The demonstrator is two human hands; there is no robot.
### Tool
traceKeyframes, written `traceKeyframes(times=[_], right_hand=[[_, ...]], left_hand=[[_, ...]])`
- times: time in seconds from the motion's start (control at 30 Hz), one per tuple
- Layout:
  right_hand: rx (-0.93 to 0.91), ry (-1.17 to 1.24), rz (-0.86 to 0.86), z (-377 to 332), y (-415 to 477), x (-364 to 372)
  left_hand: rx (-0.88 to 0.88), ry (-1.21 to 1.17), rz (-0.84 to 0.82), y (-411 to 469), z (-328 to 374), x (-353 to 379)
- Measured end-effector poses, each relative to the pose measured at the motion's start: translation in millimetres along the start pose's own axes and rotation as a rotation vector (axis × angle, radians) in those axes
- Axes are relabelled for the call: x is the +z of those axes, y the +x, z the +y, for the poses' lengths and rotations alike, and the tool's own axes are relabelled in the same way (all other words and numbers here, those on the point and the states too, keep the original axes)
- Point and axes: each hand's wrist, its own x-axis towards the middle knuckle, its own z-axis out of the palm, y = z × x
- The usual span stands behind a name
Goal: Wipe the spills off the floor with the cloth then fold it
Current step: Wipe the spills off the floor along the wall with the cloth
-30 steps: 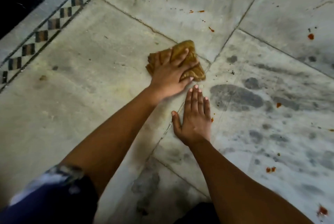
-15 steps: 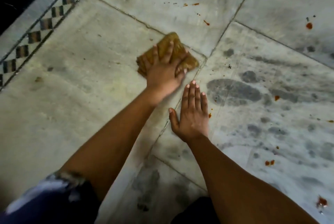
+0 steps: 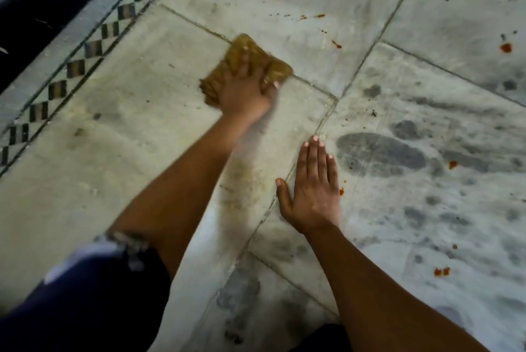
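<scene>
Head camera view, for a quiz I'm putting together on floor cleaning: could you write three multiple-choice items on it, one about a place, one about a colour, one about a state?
1. Where is the crumpled mustard-brown cloth?
A. under the left hand
B. under the right hand
C. lying alone by the checkered border

2. What colour are the spill spots on the pale marble floor tiles?
A. blue
B. orange-red
C. green

3. How is the right hand?
A. clenched in a fist
B. gripping the cloth
C. flat on the floor, fingers extended

Answers: 1 A, the left hand presses down on the cloth with fingers spread over it. 2 B, drops such as the orange-red spot at upper right show it. 3 C, the palm lies down beside the tile joint, holding nothing.
</scene>
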Motion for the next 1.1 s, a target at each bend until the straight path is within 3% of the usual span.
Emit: traceKeyframes(times=[0.07,0.13,0.2,0.3,0.4,0.47,0.57,0.7,0.83,0.97,1.1], right_hand=[[0.010,-0.012,-0.004,-2,-2,1],[0.007,-0.009,-0.006,-1,-1,0],[0.006,-0.002,-0.016,1,0,0],[0.015,-0.019,-0.025,5,-2,0],[0.010,-0.024,-0.011,7,0,2],[0.003,-0.025,-0.006,5,2,1],[0.001,-0.021,-0.001,2,0,0],[0.008,-0.021,-0.009,3,-3,-6],[0.013,-0.003,-0.028,5,-5,-12],[-0.024,0.013,-0.066,6,-6,-21],[-0.002,0.103,-0.119,9,0,-48]], left_hand=[[0.198,0.091,-0.014,-52,-1,9],[0.235,0.123,-0.019,-93,-32,9],[0.142,0.131,0.032,-104,-73,-1],[-0.156,0.092,0.046,-60,-122,-18],[-0.362,0.039,0.080,7,-125,-39],[-0.388,0.022,0.069,35,-107,-49],[-0.174,0.095,0.038,26,-64,-41],[0.173,0.190,0.063,-48,-37,-18],[0.235,0.170,0.080,-113,-49,-14],[0.110,-0.108,0.029,-133,-47,-40],[-0.155,-0.918,-0.087,-143,-28,-79]])
